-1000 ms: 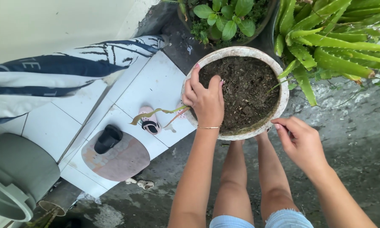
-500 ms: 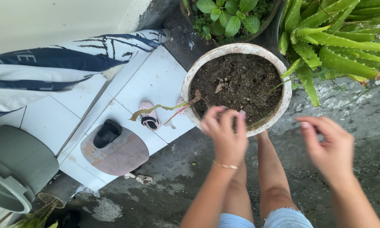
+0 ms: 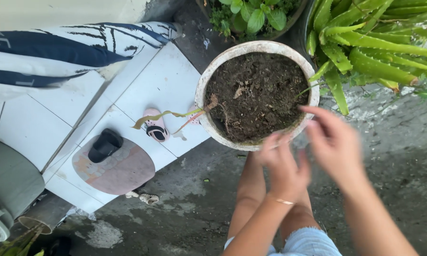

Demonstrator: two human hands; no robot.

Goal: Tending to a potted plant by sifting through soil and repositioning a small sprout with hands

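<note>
While both hands hover blurred just below the pot's near rim, neither has hold of anything — the left hand (image 3: pixel 283 166) shows loosely spread fingers and a thin bracelet at the wrist, and the right hand (image 3: pixel 334 142) is open with fingers extended toward the rim. There is one round pale pot (image 3: pixel 200 90) full of dark soil (image 3: pixel 258 90), standing on wet concrete ground (image 3: pixel 394 156) at the edge of white floor tiles (image 3: pixel 166 90). One limp seedling (image 3: pixel 175 116) with long drooping leaves hangs over the pot's left rim, its root end lying on the soil. Around it: one spiky green plant (image 3: pixel 375 42) to the right, one leafy potted plant (image 3: pixel 254 16) behind, one pink sandal (image 3: pixel 154 125), one black sandal (image 3: pixel 104 144) on one oval mat (image 3: pixel 123 173), and one striped blue-and-white cloth (image 3: pixel 57 52) — nothing lies between hands and pot.
</note>
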